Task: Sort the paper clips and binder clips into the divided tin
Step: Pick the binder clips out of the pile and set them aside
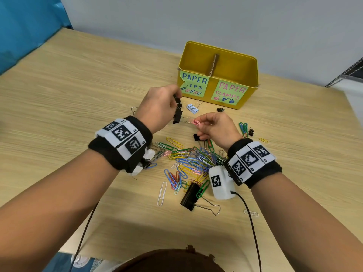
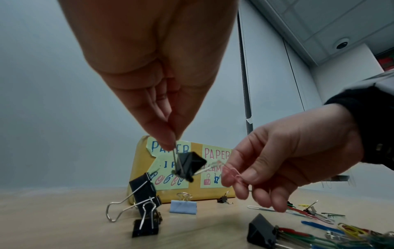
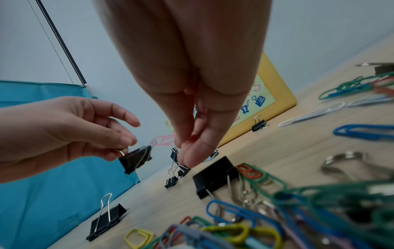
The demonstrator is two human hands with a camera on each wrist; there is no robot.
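head view: my left hand pinches wire handle of black binder clip, raised just left of yellow tin; my right hand pinches pink paper clip in front of tin. bare wood-grain table left of tin. coloured wire clip pile nearer me.

left wrist: glossy folded black clip dangles before tin's paper labels.

right wrist: thin pink loop hooked to clip.

Bench: pale wood-grain top, set against a plain grey-white wall. Blue sheet hung at far left. Light was even, soft.
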